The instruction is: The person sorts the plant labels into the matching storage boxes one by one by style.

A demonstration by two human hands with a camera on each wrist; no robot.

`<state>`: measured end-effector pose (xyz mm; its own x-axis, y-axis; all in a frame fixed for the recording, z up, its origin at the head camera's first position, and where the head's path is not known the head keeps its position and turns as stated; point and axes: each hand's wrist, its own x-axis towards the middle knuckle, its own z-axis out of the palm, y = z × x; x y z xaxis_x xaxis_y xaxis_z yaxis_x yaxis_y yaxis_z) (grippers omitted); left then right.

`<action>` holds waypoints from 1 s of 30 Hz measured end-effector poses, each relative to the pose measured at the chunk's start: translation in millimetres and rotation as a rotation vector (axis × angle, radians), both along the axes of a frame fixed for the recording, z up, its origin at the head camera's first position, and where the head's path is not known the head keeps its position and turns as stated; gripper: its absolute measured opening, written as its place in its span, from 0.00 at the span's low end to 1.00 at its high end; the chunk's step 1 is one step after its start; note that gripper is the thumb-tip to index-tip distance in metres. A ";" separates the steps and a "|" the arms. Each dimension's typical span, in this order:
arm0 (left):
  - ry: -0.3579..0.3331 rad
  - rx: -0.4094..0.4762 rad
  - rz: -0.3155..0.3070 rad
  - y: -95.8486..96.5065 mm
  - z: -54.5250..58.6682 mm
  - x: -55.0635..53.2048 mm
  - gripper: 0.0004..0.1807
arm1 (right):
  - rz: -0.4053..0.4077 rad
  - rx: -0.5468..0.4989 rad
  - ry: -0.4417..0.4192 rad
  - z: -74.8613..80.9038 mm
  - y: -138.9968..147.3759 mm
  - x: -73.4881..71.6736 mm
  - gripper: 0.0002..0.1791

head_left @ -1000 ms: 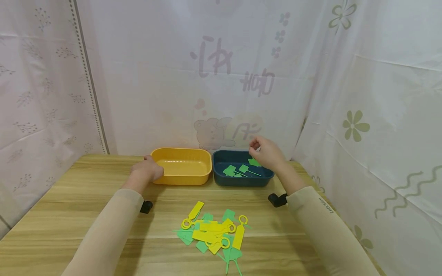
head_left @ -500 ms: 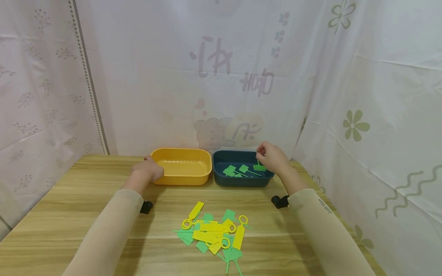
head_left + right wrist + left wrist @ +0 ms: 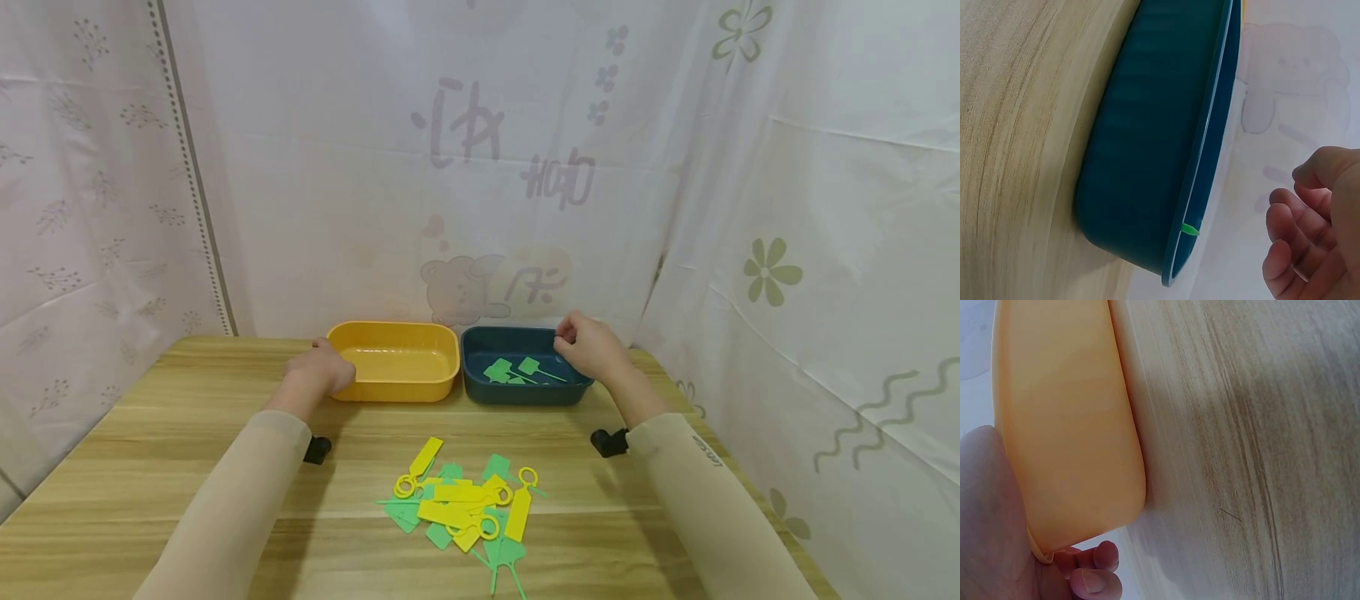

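Observation:
At the left end of the yellow plastic bin point(image 3: 393, 392), my left hand point(image 3: 318, 368) grips the rim; in the left wrist view the thumb side lies over the rim and fingertips point(image 3: 1094, 582) curl round the end. My right hand point(image 3: 588, 343) is over the right end of the dark blue bin point(image 3: 525, 395). Its fingers are loosely curled, with nothing between them in the right wrist view. Several green plant labels point(image 3: 529, 367) with thin stems lie in the blue bin. A green tip point(image 3: 1190, 229) shows at its rim near my right hand.
A loose pile of yellow ring-ended tags point(image 3: 453, 514) and green plant labels point(image 3: 504, 552) lies on the wooden table point(image 3: 360, 550) in front of the bins. Patterned white curtains point(image 3: 337, 167) hang behind the table and at both sides.
My right hand has moved slightly right and down over the blue bin and let go of a green plant label, which dropped into its right end. My left hand has stayed on the yellow bin.

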<state>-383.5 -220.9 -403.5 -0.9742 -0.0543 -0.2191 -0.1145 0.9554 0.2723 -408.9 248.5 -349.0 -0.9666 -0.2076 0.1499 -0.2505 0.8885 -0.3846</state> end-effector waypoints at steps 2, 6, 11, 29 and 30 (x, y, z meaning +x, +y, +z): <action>-0.002 -0.002 -0.003 0.0 0.2 0.4 0.49 | 0.005 -0.003 0.002 -0.2 -0.5 0.2 0.16; -0.002 -0.005 -0.007 -0.8 0.2 0.4 0.49 | 0.006 0.000 0.012 0.3 -1.8 1.6 0.16; -0.002 -0.008 -0.007 -0.9 0.8 0.9 0.49 | 0.012 0.002 0.012 1.1 -5.9 3.1 0.15; -0.012 -0.002 -0.002 -2.6 -3.0 -6.1 0.49 | 0.215 0.039 0.043 -6.1 -77.5 39.6 0.09; -0.009 -0.003 -0.003 -2.3 -2.6 -5.1 0.49 | 0.226 0.039 0.039 -7.7 -83.0 42.3 0.09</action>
